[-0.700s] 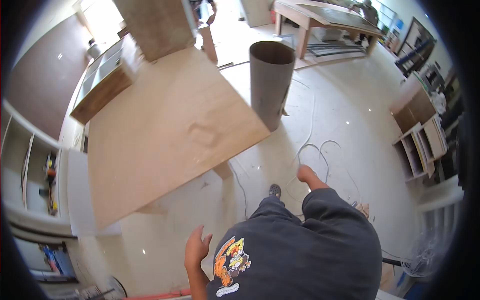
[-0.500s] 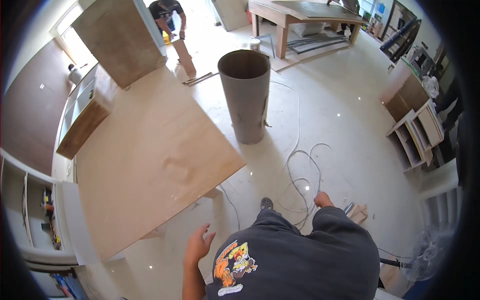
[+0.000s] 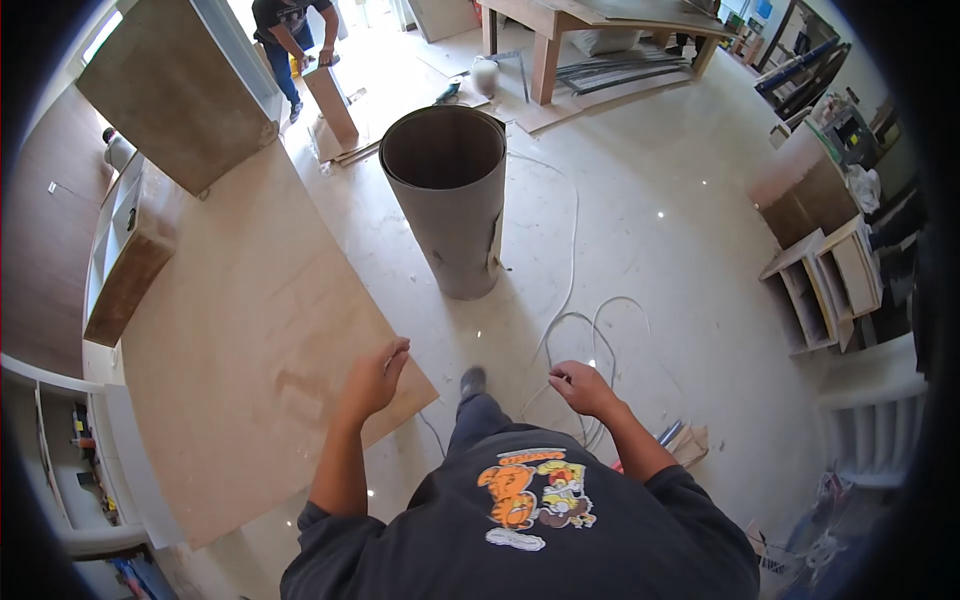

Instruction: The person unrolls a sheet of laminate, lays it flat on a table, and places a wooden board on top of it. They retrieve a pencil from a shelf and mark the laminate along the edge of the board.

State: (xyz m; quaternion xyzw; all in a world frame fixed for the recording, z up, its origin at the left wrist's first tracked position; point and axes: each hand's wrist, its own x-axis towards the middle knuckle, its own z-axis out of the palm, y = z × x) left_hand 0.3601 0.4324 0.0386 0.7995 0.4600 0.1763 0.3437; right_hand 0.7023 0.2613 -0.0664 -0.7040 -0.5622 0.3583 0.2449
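My left hand point(image 3: 374, 382) hangs over the right edge of a large plywood sheet point(image 3: 230, 330), its fingers loosely bent with a gap at the thumb. Nothing shows in it. My right hand point(image 3: 585, 388) is held out above the floor near a loose cable point(image 3: 572, 290), open with loosely curled fingers and no object visible. Ahead of both hands, apart from them, a large roll of brown sheet material point(image 3: 445, 220) stands upright on the floor. Its top is open and its side edge is ragged near the bottom.
Another person point(image 3: 290, 30) handles a board point(image 3: 330, 105) at the back left. A wooden workbench point(image 3: 545, 60) stands behind the roll. A small shelf unit point(image 3: 815, 285) is at the right, a wooden cabinet point(image 3: 135, 240) at the left. Glossy floor point(image 3: 640, 200) lies between.
My view has moved forward, bringing the roll nearer. Both hands have swung up and forward, the left one now over the sheet's edge. The right hand has loosened from a fist-like curl.
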